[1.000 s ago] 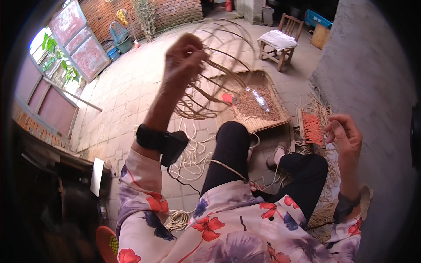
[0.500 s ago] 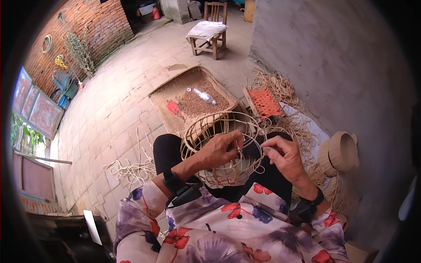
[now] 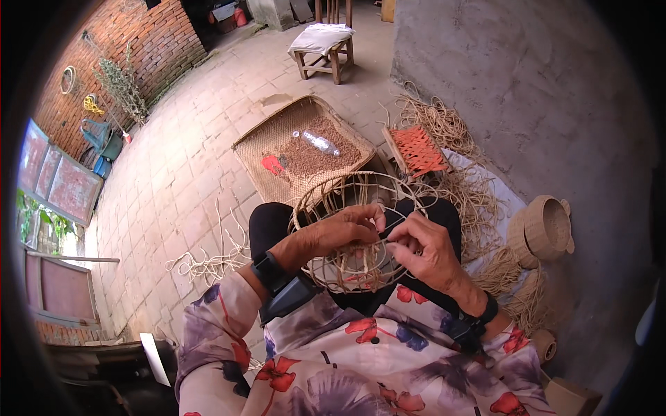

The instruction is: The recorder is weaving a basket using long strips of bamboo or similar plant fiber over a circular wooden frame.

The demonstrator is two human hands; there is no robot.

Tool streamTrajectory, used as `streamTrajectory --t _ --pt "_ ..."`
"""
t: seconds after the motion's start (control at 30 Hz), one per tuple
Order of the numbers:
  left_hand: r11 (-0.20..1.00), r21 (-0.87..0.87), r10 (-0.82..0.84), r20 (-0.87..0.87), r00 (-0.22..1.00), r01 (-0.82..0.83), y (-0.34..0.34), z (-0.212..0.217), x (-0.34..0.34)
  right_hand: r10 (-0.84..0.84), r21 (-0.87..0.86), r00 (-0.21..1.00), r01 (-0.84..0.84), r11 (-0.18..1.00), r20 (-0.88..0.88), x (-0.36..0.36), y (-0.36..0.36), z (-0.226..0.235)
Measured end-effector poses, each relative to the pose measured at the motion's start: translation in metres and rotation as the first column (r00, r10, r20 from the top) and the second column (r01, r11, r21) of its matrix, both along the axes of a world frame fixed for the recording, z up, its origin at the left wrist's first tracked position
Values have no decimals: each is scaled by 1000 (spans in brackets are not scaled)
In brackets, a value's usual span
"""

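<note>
An openwork basket (image 3: pixel 331 279) of thin tan cane or cord sits on my lap between my knees, its round rim facing up. Reaching across it from the left, my left hand (image 3: pixel 350 225) has its fingers bent and closed on the basket's strands; the fingertips are partly hidden. My right hand (image 3: pixel 429 255) pinches a thin tan strand between thumb and forefinger at the basket's right side. The two hands are close together, and the strand's path between them is hard to follow.
Beyond my knees lies a woven tray (image 3: pixel 260 170) with brown grains, a clear bottle (image 3: pixel 321 143) and a red item. To the right are an orange-webbed stool (image 3: pixel 420 150), heaps of cord (image 3: pixel 444 128) and finished woven baskets (image 3: pixel 531 239). A wooden chair (image 3: pixel 322 41) stands farther off.
My right hand has moved left and slightly down, closer to my left hand, with the strand still pinched. My left hand stays at the basket. The whole view has shifted slightly.
</note>
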State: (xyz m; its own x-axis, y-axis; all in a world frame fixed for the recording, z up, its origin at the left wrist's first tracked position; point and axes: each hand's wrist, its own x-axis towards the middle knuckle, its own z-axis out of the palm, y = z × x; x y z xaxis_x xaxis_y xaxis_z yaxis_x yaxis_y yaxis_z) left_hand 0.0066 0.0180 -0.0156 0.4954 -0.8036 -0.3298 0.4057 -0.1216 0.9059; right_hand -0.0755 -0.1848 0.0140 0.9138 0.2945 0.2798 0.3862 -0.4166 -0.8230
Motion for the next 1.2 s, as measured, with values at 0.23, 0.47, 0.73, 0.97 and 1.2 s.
streamTrajectory --t 0.23,0.47,0.73,0.97,1.2 --pt "985 -166 -3 296 955 55 -3 -37 1 136 -562 985 -174 808 -109 23 15 21" --pt "990 -138 -4 31 1000 9 -6 -16 -3 251 -789 957 -267 553 -147 38 34 40" --pt "994 -111 -17 77 997 25 -9 -18 -1 154 -695 984 -170 698 -87 24 38 32" --pt "998 -56 7 201 980 4 -15 -20 1 218 -643 964 -71 763 153 20 32 18" --pt "997 43 -66 192 979 59 2 4 8 183 -543 982 -131 829 42 26 19 9"
